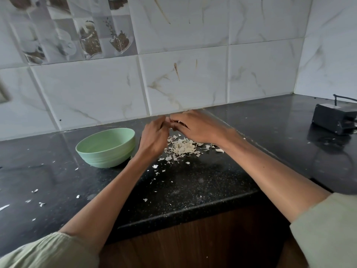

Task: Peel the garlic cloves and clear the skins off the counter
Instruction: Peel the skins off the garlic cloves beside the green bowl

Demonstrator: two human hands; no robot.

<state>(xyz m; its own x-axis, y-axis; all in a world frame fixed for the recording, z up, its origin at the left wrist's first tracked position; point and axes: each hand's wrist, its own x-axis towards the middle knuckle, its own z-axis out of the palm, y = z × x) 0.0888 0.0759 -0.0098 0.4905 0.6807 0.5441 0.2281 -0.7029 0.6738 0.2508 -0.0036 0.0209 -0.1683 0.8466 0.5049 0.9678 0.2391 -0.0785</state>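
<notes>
My left hand (154,136) and my right hand (195,126) meet fingertip to fingertip above the black counter (193,186), near the back wall. Their fingers are curled together around something small, mostly hidden; only a pale glint shows between them, likely a garlic clove (178,122). Directly below the hands lies a pile of papery garlic skins (183,147). More skin flakes (155,166) trail toward the counter's front edge. A pale green bowl (106,147) stands just left of my left hand; its inside looks empty from here.
A black box-like device (335,118) with a cable sits at the far right on the counter. Stray skin bits (38,202) lie at the front left. The tiled wall stands right behind the hands, and the counter's front edge runs below my forearms.
</notes>
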